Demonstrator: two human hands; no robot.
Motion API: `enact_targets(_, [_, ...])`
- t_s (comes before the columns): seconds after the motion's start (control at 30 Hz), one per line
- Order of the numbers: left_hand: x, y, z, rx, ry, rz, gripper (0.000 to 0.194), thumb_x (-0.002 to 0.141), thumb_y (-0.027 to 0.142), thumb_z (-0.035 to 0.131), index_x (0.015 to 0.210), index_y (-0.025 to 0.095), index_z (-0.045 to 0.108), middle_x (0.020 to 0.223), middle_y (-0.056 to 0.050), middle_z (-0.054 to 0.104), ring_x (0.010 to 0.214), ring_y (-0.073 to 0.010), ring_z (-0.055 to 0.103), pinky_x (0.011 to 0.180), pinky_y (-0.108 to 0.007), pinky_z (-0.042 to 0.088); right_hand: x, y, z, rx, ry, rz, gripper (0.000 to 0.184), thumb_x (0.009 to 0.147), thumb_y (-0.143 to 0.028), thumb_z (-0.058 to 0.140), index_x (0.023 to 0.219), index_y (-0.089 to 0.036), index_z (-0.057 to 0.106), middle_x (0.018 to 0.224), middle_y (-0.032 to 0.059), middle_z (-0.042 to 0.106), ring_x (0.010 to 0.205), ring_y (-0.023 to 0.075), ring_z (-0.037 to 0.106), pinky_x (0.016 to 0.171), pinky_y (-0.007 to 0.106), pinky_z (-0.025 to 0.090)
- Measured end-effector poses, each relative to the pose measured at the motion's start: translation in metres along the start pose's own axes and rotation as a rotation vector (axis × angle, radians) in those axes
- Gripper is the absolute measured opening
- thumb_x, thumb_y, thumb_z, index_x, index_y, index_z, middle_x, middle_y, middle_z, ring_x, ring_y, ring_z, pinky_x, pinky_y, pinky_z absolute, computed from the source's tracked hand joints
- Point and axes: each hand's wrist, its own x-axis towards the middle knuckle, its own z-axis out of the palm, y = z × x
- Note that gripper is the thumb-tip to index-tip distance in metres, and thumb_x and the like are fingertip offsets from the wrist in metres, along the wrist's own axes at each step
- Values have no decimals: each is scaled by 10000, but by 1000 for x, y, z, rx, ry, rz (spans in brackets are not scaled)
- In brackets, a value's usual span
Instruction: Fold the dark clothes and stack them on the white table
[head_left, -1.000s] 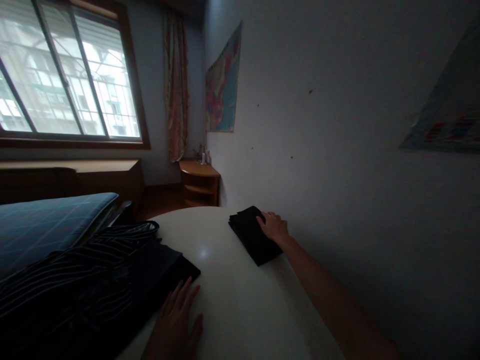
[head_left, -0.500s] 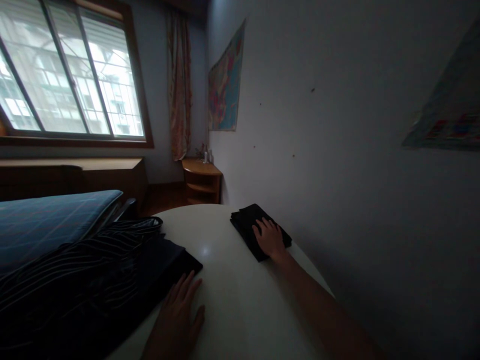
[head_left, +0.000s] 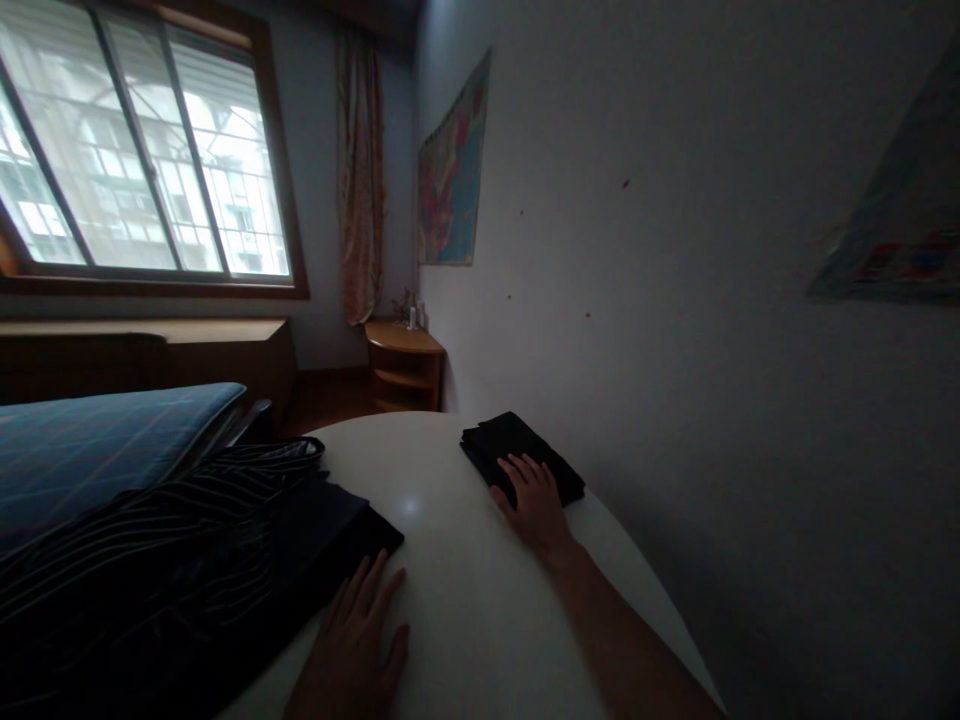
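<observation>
A folded black garment (head_left: 514, 438) lies flat on the white round table (head_left: 450, 580), close to the wall. My right hand (head_left: 534, 505) rests over its near edge, palm down with the fingers spread. My left hand (head_left: 356, 630) is flat at the near left, fingers apart, beside a heap of dark clothes (head_left: 322, 530). Its fingertips reach the edge of that heap; whether they press on the cloth I cannot tell. A dark garment with thin white stripes (head_left: 225, 500) is part of the heap.
A mattress with a blue checked cover (head_left: 112, 430) lies left of the table. Beyond stand a small wooden corner shelf (head_left: 405, 337) and a long curtain (head_left: 360, 180). The white wall (head_left: 675, 380) runs close along the table's right side.
My right hand has slid back toward me, from the middle of the folded black garment to its near edge. My left hand has hardly moved.
</observation>
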Motion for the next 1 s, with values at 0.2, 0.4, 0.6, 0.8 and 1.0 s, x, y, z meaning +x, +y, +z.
enact_targets(0.2, [0,7,-11,33,-46,-13,534,927,370,421,1428,207,512,1569,-89,331,1447,-308,289,1158,-530,308,1,-1,2,19,6,-14,525,961,-523,407,1387,-240,528,1437,62,529,1367,259,388,1167,482,197])
enact_targets(0.4, [1,16,-25,23,-103,-59,537,927,346,419,1438,202,498,1582,-82,304,1460,-292,258,1183,-505,264,-2,-2,1,23,-9,-7,542,963,-528,400,1407,-238,510,1453,61,514,1387,264,360,1168,481,194])
enact_targets(0.6, [1,17,-29,-12,-69,-52,518,923,333,439,1421,209,517,1571,-77,341,1461,-279,269,1188,-507,255,-2,-4,3,21,-14,7,549,964,-542,395,1407,-240,512,1467,60,500,1401,259,341,1173,473,178])
enact_targets(0.8, [1,14,-27,-57,-29,-43,499,908,314,464,1389,213,552,1556,-75,381,1451,-283,301,1177,-507,288,-1,-4,4,14,-21,27,542,968,-531,391,1412,-243,508,1466,56,501,1402,255,340,1170,472,183])
enact_targets(1.0, [3,10,-21,-126,130,-28,465,916,275,446,1361,209,565,1509,-80,458,1412,-274,381,1129,-498,374,-2,-5,3,4,-43,36,560,963,-529,394,1432,-237,487,1488,59,478,1412,257,323,1171,475,178])
